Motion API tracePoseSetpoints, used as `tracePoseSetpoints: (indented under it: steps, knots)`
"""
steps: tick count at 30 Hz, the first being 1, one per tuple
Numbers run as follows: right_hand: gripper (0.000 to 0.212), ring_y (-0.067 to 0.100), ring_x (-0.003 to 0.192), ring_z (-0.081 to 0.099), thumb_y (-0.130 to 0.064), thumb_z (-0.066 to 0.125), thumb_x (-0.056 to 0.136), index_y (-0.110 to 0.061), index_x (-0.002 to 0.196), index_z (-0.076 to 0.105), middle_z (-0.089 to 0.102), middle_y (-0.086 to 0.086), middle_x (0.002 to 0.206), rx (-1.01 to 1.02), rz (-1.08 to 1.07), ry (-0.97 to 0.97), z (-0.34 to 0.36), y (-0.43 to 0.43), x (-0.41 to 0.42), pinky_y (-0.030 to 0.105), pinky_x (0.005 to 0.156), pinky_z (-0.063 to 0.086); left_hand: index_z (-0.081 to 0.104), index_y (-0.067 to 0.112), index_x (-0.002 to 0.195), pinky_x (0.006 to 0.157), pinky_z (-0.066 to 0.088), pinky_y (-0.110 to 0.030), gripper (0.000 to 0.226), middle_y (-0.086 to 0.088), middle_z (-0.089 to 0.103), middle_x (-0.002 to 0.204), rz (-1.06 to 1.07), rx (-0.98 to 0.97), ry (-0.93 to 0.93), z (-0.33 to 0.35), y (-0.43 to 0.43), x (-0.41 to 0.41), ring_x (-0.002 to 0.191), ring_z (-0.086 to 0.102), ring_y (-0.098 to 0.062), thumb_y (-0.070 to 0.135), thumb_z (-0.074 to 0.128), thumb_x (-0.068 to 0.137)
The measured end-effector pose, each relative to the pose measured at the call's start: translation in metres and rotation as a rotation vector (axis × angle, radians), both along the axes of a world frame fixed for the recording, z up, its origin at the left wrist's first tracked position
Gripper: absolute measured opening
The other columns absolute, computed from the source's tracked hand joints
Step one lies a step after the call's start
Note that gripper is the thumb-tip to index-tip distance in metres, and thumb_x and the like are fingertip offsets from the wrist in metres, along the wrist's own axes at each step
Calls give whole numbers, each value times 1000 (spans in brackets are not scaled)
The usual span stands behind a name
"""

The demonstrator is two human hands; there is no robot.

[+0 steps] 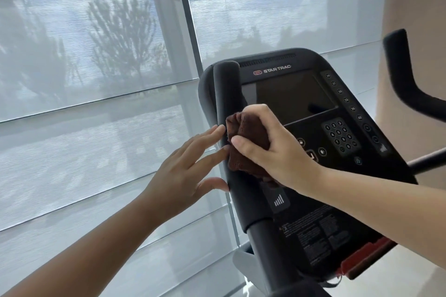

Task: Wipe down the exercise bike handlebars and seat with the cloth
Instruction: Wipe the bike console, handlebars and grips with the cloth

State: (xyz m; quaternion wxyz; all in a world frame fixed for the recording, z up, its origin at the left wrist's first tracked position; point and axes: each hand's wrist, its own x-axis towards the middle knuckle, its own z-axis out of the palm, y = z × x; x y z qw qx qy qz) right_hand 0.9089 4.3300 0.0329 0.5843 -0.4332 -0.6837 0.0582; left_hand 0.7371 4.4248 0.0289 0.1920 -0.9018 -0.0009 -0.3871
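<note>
The exercise bike's left handlebar (pixel 225 94), a black padded grip, stands upright in the middle of the view. My right hand (pixel 272 149) grips a brown cloth (pixel 246 142) and presses it around the bar about halfway up. My left hand (pixel 185 171) is beside the same bar on its left, fingers straight, with fingertips and thumb touching the padding just below the cloth. The right handlebar (pixel 405 75) curves up at the far right. The seat is out of view.
The bike's black console (pixel 296 101) with dark screen and keypad (pixel 341 137) sits right behind the bar. A red tab (pixel 366 258) shows at the console's lower edge. Large windows with sheer blinds (pixel 96 103) fill the left; a beige wall (pixel 415 7) rises at right.
</note>
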Motion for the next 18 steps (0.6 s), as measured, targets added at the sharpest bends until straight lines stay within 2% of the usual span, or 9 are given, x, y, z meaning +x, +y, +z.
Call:
tracePoseSetpoints:
  steps: [2, 5, 7, 10, 12, 14, 16, 18]
  knots:
    - [17, -2, 75, 54, -28, 62, 86, -35, 98, 51, 54, -11, 86, -157, 46, -10, -9, -15, 0, 10, 69, 42, 50, 10, 115, 85, 52, -42, 43, -19, 42, 133, -2, -65, -12, -4, -7, -3, 114, 54, -31, 37, 58, 83]
    - [13, -2, 69, 57, -29, 63, 86, -31, 96, 56, 59, -14, 74, -382, 155, 21, -12, -46, -1, 13, 66, 46, 50, 11, 117, 95, 46, -40, 45, -21, 42, 132, -40, -125, 6, -19, -19, -6, 120, 48, -31, 38, 59, 81]
    - [15, -1, 67, 59, -38, 63, 79, -36, 92, 56, 61, -14, 72, -524, 192, -95, -9, -70, 0, 15, 63, 49, 51, 13, 116, 96, 44, -44, 44, -19, 48, 129, -42, -108, 21, -25, -25, -6, 122, 45, -33, 39, 59, 81]
    - [27, 1, 70, 63, -50, 63, 72, -39, 96, 56, 66, -14, 78, -757, 257, -294, -1, -100, -4, 17, 63, 51, 62, 10, 109, 88, 48, -48, 41, -16, 57, 121, -35, -91, 23, -20, -27, -6, 117, 50, -32, 39, 62, 80]
    - [27, 1, 73, 63, -51, 63, 74, -39, 97, 55, 66, -12, 81, -725, 172, -326, 6, -100, -9, 20, 67, 53, 64, 10, 107, 85, 49, -47, 40, -15, 59, 118, -42, -87, 35, -16, -26, -6, 114, 53, -31, 40, 62, 79]
    - [19, 3, 75, 62, -45, 63, 80, -36, 94, 55, 65, -10, 82, -535, -5, -276, 11, -85, -14, 22, 71, 51, 61, 11, 106, 85, 49, -46, 39, -14, 61, 116, -54, -89, 33, -16, -26, -6, 112, 54, -29, 39, 63, 79]
    - [18, 10, 82, 59, -40, 60, 82, -32, 97, 52, 62, -3, 91, -409, -128, -275, 15, -69, -20, 24, 75, 48, 66, 6, 102, 85, 49, -44, 39, -14, 61, 115, -76, -113, 18, -19, -28, -6, 110, 54, -28, 38, 63, 79]
    - [20, 14, 89, 56, -40, 58, 83, -35, 100, 48, 56, 4, 101, -404, -174, -331, 9, -63, -27, 21, 77, 45, 68, 4, 98, 85, 50, -44, 40, -13, 61, 114, -100, -129, 11, -21, -29, -7, 110, 54, -27, 39, 61, 79]
